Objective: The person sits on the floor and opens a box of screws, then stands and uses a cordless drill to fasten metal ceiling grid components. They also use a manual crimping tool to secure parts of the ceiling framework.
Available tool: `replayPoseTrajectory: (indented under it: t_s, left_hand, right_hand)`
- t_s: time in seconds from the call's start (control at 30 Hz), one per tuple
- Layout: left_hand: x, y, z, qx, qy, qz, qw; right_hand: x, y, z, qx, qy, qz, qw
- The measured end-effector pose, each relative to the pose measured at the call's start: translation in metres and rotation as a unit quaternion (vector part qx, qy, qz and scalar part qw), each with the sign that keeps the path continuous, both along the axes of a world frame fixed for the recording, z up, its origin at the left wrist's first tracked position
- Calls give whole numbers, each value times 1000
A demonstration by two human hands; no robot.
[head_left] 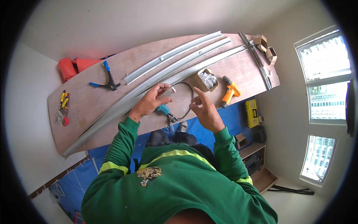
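Observation:
My left hand (151,101) is closed, pinching a small pale piece (168,92) between thumb and fingers; its exact kind is too small to make out. My right hand (207,113) hovers a little to the right with its fingers apart, holding nothing I can see. Below and between the hands lies a teal power tool (163,109), partly hidden by my left hand, with a dark cable (192,98) looping beside it. Just beyond my right hand stands an open cardboard box (213,89) with clear plastic packets (208,79) inside. Long silvery metal channels (175,64) run beyond and under my left hand.
On the wooden tabletop (84,106) are an orange cordless drill (230,92), a blue-handled hand riveter (109,79), yellow utility knives (64,100) and dark metal rails (257,59). Small cartons (271,56) sit at the far right. A yellow case (252,113) stands on blue floor sheeting (233,112).

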State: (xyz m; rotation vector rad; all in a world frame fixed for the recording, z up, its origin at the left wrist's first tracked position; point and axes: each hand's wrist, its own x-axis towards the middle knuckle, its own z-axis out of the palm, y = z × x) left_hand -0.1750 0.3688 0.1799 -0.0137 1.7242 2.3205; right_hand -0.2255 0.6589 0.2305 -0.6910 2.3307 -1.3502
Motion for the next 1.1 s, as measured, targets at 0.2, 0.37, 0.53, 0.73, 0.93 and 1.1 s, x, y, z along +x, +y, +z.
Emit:
replayPoseTrajectory:
  t_s: [0.2,0.37,0.53,0.73,0.93,1.1]
  left_hand:
    - [30,19,43,69,-44,-109,991]
    - [52,26,54,-11,-25,-152,988]
    - [66,27,60,-119,10,-238,964]
    - [72,26,76,-1,-42,-306,951]
    - [90,40,89,-50,37,-322,945]
    - [119,50,108,-186,116,-308,926]
  right_hand:
    - [31,-29,46,26,86,104,991]
    - [48,-22,49,20,38,123,991]
    - [70,-18,52,4,-54,105,993]
    - [87,-12,71,-4,-76,123,989]
    - [113,-7,90,13,69,162,984]
    - [150,1,102,36,0,163,986]
